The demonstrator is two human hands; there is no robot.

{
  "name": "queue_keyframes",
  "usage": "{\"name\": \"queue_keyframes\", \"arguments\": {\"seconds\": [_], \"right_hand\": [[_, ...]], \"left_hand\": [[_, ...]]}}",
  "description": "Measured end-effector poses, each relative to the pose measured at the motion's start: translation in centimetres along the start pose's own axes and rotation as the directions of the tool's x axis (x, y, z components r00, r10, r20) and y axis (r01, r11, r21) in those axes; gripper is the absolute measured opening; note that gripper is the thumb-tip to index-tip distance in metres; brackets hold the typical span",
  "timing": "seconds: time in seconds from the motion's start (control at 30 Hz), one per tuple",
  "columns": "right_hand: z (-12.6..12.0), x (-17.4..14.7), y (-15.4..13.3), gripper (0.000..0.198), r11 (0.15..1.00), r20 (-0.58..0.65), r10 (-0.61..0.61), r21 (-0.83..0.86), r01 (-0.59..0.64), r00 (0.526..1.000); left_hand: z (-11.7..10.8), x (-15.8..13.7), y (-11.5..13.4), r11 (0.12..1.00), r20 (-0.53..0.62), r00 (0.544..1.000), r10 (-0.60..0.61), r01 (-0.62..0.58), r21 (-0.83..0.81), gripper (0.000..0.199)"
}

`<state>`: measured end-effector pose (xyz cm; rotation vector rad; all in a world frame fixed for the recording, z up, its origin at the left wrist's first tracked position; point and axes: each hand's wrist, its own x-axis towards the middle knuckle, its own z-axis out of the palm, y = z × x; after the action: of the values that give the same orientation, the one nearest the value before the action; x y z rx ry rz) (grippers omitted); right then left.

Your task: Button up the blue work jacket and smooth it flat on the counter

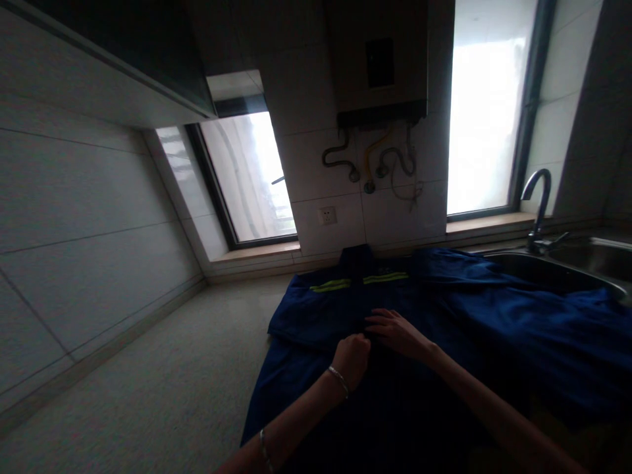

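Dark blue cloth — a work jacket with yellow-green reflective stripes (395, 309) — is spread flat on a pale speckled stone countertop (162, 368), its collar toward the tiled back wall and its right side draped over the rim of a stainless steel sink (567, 273). Both hands are set near the garment's middle, just beside each other. The left hand (351, 359), a thin bracelet at its wrist, is curled into a loose fist on the cloth; whether a pinch of fabric is held inside it cannot be told. The right hand (397, 331) is laid flat and spread, fingers pressing the cloth. Judged from this, the front is being closed or smoothed along its centre line — a fastening or flattening step. Steady cloth and aligned edges would be called for next.
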<state>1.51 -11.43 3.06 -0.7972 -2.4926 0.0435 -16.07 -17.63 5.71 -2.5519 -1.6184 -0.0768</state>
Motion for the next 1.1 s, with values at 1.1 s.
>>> {"name": "queue_keyframes", "arguments": {"seconds": [1.1], "right_hand": [[-1.4, -1.4, -3.9, 0.021, 0.841, -0.31, 0.255, 0.538, -0.052, 0.916]], "left_hand": [[0.7, 0.4, -3.4, 0.928, -0.447, 0.825, 0.346, -0.371, 0.033, 0.014]]}}
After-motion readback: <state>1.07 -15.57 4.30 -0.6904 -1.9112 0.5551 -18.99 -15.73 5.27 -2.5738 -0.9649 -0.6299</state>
